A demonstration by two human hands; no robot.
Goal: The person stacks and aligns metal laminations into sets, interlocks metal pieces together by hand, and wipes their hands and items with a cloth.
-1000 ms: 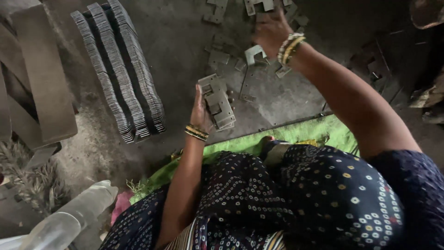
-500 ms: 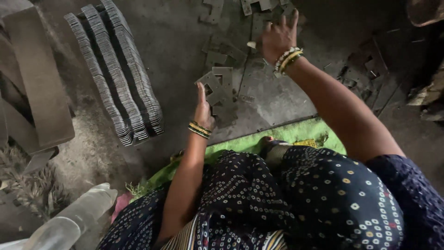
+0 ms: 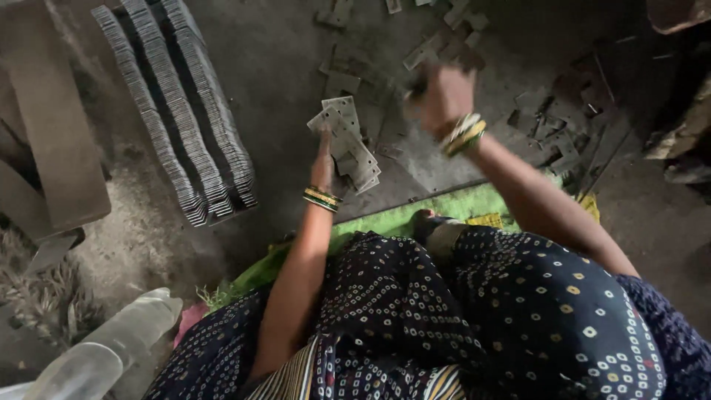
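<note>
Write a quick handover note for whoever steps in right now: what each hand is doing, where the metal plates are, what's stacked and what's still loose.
Left hand: holds a small stack of flat metal plates upright against the floor, fingers behind it.
Right hand: raised over the loose plates scattered on the floor; blurred, so whether it grips a piece cannot be told.
Done: three long, tightly packed rows of plates lie on the floor off to the left.
Left: many loose pieces remain spread ahead and to the right, not yet gathered.
The person sits on a green cloth.
</note>
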